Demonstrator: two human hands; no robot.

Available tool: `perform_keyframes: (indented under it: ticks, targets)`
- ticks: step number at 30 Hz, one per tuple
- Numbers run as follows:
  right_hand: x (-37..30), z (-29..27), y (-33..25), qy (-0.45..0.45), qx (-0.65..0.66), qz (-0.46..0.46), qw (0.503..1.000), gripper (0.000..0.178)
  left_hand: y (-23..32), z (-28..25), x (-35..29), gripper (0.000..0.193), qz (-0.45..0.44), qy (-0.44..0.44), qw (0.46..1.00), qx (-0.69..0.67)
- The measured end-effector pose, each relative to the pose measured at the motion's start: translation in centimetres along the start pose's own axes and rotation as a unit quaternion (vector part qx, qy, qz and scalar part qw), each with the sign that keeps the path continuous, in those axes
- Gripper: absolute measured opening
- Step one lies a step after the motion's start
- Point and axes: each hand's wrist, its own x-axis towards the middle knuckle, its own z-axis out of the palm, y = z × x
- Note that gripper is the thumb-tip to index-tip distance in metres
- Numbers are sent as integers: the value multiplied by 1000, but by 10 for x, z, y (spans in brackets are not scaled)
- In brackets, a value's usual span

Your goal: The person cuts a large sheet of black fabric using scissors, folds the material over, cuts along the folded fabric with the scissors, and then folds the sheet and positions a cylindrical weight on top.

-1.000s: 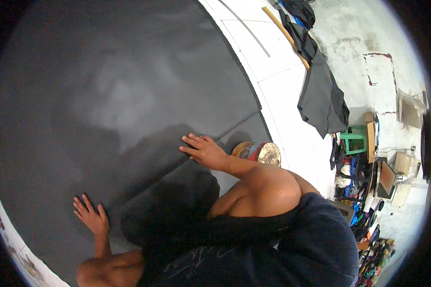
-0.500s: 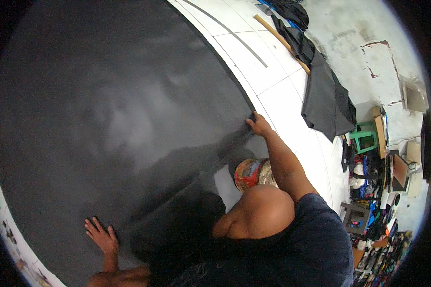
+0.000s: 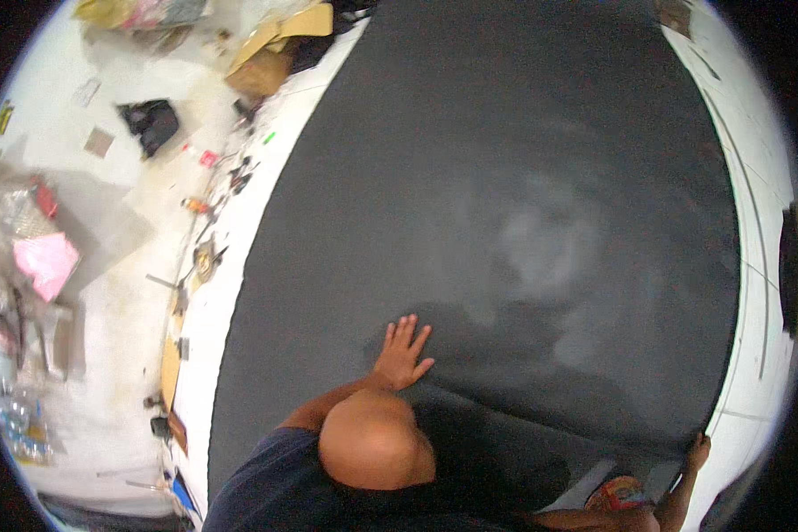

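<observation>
We have a large dark grey sheet (image 3: 505,195) spread flat over the white floor (image 3: 758,266), covering nearly all of it from the far edge down to our knees. Our left hand (image 3: 401,355) lies open on the sheet, fingers spread and palm pressing down near its nearer part, grasping nothing. Our right hand (image 3: 696,450) is at the sheet's lower right corner, fingers curled about the edge there, pinching the material where it meets the floor. A round, colourful tin (image 3: 623,493) sits just beside that hand.

Judging from how things lie, the spreading is mostly done: the far and middle parts of the sheet look smooth and flat. What seems left is the near strip, where a low fold or ridge runs from under the left hand toward the right corner, and the corner itself is not yet laid down. Scraps and tools (image 3: 199,213) lie scattered along the left, well apart from the sheet.
</observation>
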Motion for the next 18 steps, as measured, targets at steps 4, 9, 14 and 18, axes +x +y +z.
perform_keyframes:
  ticks: [4, 9, 14, 18]
  targets:
    - [4, -19, 26, 63, 60, -13, 996, 47, 0, 8, 11, 72, 28, 14, 999, -21]
    - [0, -9, -2, 55, -7, -27, 998, 47, -6, 10, 8, 72, 19, 0, 1000, 11]
    - [7, -29, -10, -14, -109, 18, 994, 48, -1, 8, 8, 72, 43, 14, 999, -26]
    - [15, -46, 7, -77, -46, 63, 994, 46, 2, 16, 13, 72, 54, 53, 996, -35]
